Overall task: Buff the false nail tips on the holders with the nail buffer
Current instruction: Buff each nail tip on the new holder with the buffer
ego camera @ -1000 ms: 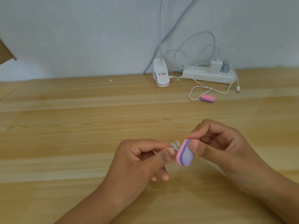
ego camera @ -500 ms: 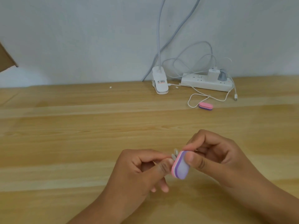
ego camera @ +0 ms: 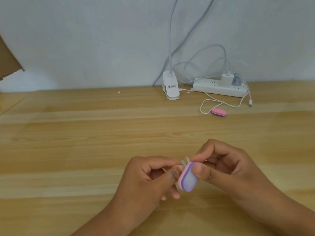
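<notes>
You work in soft, even light — bright enough, with no hard glare anywhere. The pale wooden plank table (ego camera: 85, 150) shows only a faint, diffuse shadow just beneath your left hand (ego camera: 144, 181) and right hand (ego camera: 230, 169), so the light seems to fall from above. The grey-white wall (ego camera: 85, 40) reads cooler and a little dimmer. The whole picture is slightly soft; the clear false nail tips (ego camera: 186, 158) and the pink-and-purple oval foam nail buffer (ego camera: 189, 179) smear at their edges — too blurred for fine detail.
</notes>
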A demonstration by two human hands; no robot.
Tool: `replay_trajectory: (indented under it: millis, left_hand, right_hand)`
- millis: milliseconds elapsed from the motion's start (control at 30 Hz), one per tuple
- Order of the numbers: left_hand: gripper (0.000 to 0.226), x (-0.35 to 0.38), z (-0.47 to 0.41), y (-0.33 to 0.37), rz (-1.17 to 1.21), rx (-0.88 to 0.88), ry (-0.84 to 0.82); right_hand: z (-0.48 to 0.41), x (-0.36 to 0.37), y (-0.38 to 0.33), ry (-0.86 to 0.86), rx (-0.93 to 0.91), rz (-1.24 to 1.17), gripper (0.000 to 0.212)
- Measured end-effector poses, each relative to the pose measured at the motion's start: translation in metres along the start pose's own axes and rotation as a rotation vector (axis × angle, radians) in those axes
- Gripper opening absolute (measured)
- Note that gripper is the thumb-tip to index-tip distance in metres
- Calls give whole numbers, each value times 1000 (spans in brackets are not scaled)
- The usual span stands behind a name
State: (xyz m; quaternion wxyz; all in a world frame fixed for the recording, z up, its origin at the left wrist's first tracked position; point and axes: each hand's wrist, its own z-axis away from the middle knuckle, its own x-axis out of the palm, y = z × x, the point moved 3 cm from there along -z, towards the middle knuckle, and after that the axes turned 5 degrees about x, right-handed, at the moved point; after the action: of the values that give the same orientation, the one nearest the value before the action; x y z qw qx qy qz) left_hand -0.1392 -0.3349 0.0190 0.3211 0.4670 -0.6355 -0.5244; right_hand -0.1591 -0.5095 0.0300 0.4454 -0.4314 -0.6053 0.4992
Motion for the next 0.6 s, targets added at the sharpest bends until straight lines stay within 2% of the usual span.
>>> replay_trajectory:
  millis: [133,300,467,600]
  left_hand:
    - [12,0,0,-1,2,-17,9]
    - [15,1,0,-1,10,1,-1]
    - [14,-1,1,0,2,15,-8]
    - [15,0,1,-1,5,39,-16]
  right_hand:
    - [-2,-11,-3,101,-20,31,20]
    - [-1,0,2,3,-19,37,17]
    - [-3,-13,-2,120,-19,65,20]
    - [0,-3,4,61,-16,77,22]
